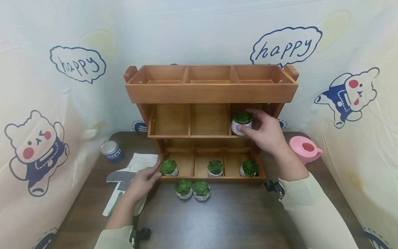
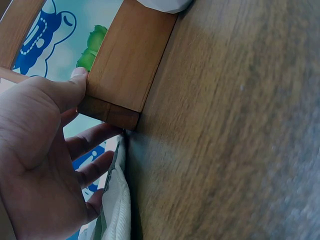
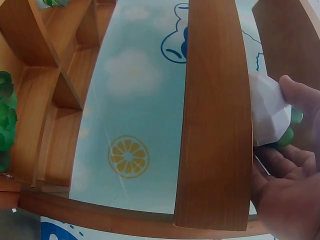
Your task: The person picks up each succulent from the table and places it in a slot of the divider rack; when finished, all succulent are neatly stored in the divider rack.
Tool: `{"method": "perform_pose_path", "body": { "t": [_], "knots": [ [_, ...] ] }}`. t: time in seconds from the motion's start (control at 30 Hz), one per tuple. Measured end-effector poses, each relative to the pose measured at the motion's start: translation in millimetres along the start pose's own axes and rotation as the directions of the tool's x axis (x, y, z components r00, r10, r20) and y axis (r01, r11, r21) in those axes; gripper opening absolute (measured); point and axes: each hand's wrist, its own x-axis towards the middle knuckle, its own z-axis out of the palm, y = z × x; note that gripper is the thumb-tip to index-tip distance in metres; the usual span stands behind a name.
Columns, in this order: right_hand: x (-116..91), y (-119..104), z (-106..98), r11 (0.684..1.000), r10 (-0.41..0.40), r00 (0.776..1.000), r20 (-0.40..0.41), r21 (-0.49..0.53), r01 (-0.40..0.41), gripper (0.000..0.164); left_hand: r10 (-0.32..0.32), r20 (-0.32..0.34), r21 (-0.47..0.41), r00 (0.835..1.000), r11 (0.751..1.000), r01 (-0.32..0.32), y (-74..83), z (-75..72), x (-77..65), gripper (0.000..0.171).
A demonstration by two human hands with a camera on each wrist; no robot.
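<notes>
**Succulent pot held at the middle tier of a wooden shelf**

At the lower centre of the head view, two potted succulents (image 1: 192, 189) are seen side by side on the dark wooden table (image 1: 236, 218), just in front of the three-tier wooden shelf (image 1: 211, 90). To their left, the left hand (image 1: 143, 180) is laid against the shelf's lower left corner, its thumb pressed on the wood and its fingers loosely spread, nothing being held. A white and grey cloth (image 1: 129, 173) lies under and beside that hand. Three more succulents are set in the bottom tier, one per compartment. Higher, right of centre, a white-potted succulent (image 1: 242, 122) is pinched between the thumb and fingers of the right hand (image 1: 264, 131) at the right compartment of the middle tier. A pink watering can (image 1: 304, 148) stands at the right, a small blue-and-white jar (image 1: 112, 151) at the left. The top tier is seen furthest back.
</notes>
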Motion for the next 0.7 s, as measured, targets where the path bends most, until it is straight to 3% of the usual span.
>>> {"method": "perform_pose_path", "body": {
  "t": [0.7],
  "knots": [
    [6.1, 4.7, 5.6, 0.998, 0.001, 0.999, 0.034, -0.065, 0.001, 0.073, 0.000, -0.003, -0.007, 1.000, 1.000, 0.000, 0.5, 0.4, 0.2, 0.065]
  ]
}}
